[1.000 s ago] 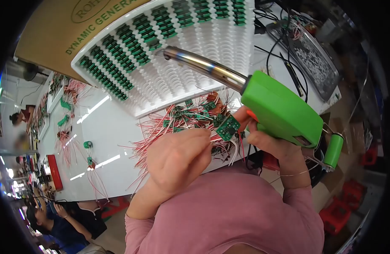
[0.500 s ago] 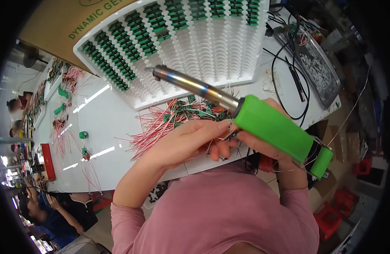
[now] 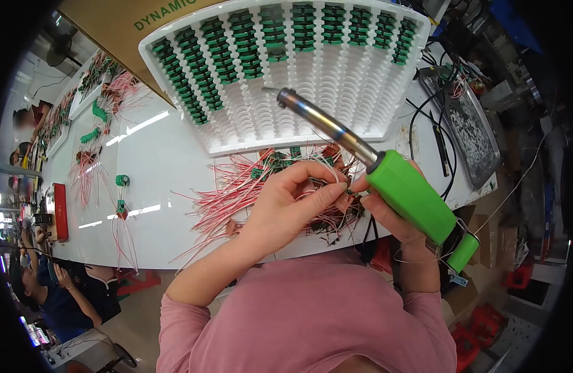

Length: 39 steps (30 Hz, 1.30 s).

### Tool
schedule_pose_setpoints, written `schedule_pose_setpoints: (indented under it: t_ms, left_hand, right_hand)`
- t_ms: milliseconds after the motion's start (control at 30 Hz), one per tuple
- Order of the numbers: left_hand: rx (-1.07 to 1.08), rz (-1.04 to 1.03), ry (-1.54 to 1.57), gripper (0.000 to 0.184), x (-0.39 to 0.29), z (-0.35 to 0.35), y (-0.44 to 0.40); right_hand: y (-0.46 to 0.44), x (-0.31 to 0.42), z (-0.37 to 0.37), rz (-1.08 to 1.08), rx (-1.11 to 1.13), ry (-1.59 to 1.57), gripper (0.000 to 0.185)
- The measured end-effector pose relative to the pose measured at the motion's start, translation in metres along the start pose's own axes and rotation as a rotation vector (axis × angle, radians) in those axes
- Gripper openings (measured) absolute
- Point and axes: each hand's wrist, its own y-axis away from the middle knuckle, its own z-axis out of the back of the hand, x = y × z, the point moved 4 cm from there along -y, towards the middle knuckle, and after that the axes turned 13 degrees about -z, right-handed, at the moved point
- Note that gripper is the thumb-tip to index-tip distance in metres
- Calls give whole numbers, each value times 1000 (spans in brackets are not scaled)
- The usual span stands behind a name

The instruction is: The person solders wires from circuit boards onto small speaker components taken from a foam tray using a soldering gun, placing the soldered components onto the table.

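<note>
My left hand (image 3: 286, 202) is closed in a pinch, thumb and forefinger on a small circuit board (image 3: 345, 202) with thin wires. Held in my right hand (image 3: 391, 221) is a soldering iron (image 3: 414, 196) with a green handle, its metal barrel pointing up and left over the tray. My right fingertips are close beside the board; whether they touch it I cannot tell. Under and around both hands lies a pile of small green boards with red and white wires (image 3: 227, 198). The handle hides part of my right hand.
A white tray (image 3: 252, 118) with rows of green parts stands behind the pile, against a cardboard box (image 3: 115, 31). To the right are black cables (image 3: 451, 133) and a grey tray of scraps (image 3: 466, 118). A red box (image 3: 59, 211) and another person (image 3: 65, 298) are at left.
My left hand has opened up its curl, and the pinched board now shows at its fingertips. The soldering iron has shifted slightly right and tilts more steeply. The view has also shifted.
</note>
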Motion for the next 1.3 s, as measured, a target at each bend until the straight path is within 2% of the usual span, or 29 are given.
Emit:
schedule_pose_setpoints:
  t_ms: [100, 167, 233, 367, 467, 567, 633, 700, 767, 867, 967, 1067, 1167, 1233, 1300]
  left_hand:
    - [24, -54, -103, 13, 1, 0, 5]
    - [55, -62, -223, 12, -3, -1, 7]
    - [94, -34, -212, 12, -7, -4, 8]
    - [178, -100, -389, 12, -5, -3, 8]
    - [203, -71, -446, 11, -6, -5, 8]
    - [163, 6, -360, 12, -3, -5, 9]
    - [195, -70, -475, 13, -1, -1, 9]
    - [226, -164, -572, 15, -3, 0, 6]
    - [257, -273, -648, 16, -9, -3, 2]
    - [84, -145, -411, 16, 0, -2, 6]
    - [95, -214, -517, 17, -1, -2, 5]
    - [40, -51, -306, 17, 7, -1, 9]
    - [47, -26, -96, 18, 7, -8, 8]
    - [40, -20, -107, 18, 7, -11, 7]
    - [35, 63, -62, 20, 7, -13, 7]
  right_hand:
    - [-2, -7, 2, -73, -4, 114, 34]
    - [-4, -4, 2, -86, 13, 98, 35]
    - [-5, 12, -4, -84, 21, -47, 36]
    - [-8, 10, -8, -57, 25, 6, 38]
    - [-9, 5, -6, -95, 76, 20, 38]
    - [-10, 8, -5, -94, 114, 42, 38]
    - [-10, 12, -5, -124, 126, 14, 39]
    - [-11, 9, -7, -90, 96, 162, 40]
    - [-11, 1, -9, -119, 74, 171, 40]
    - [-10, -9, -8, -208, 44, 84, 37]
    - [-10, -6, -5, -209, -1, 179, 31]
    - [-12, 8, -7, -212, -42, 267, 24]
    - [-13, 11, -8, -226, -61, 313, 20]
    - [-13, 9, -9, -243, -105, 192, 17]
    - [-16, 16, -10, -225, -90, 281, 14]
